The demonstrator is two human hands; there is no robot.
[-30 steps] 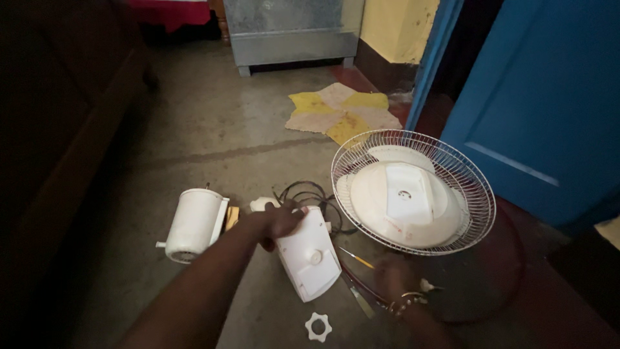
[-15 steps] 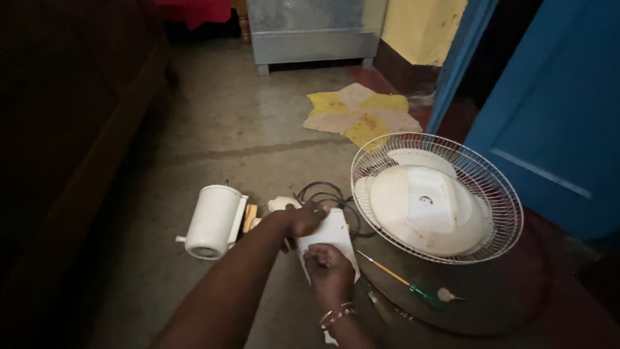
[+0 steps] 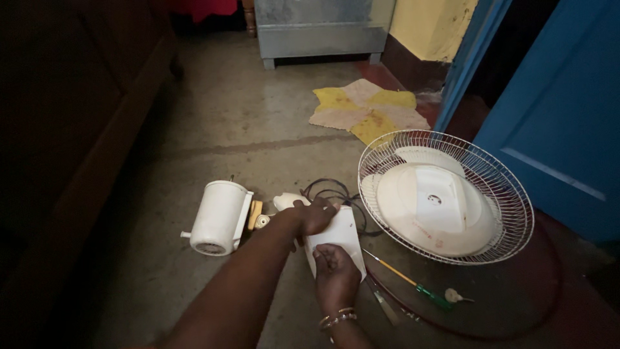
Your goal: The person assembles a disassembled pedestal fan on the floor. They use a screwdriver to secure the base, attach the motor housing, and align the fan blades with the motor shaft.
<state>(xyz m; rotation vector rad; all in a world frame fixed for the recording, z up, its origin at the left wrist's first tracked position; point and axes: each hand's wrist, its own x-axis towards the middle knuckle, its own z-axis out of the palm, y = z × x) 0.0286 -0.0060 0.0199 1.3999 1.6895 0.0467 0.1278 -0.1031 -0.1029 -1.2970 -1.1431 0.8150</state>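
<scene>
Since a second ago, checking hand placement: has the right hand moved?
Yes. The right hand went from the floor near the wire fan guard leftward onto the white housing.

The white plastic housing (image 3: 336, 242) is an elongated, box-like cover with rounded edges and a smooth, pale surface. It lies on the concrete floor (image 3: 245, 136), long axis running roughly toward the viewer, just left of the wire fan guard. The left hand (image 3: 314, 215) grips its far end; the right hand (image 3: 336, 274) rests on its near end, covering part of it.
</scene>
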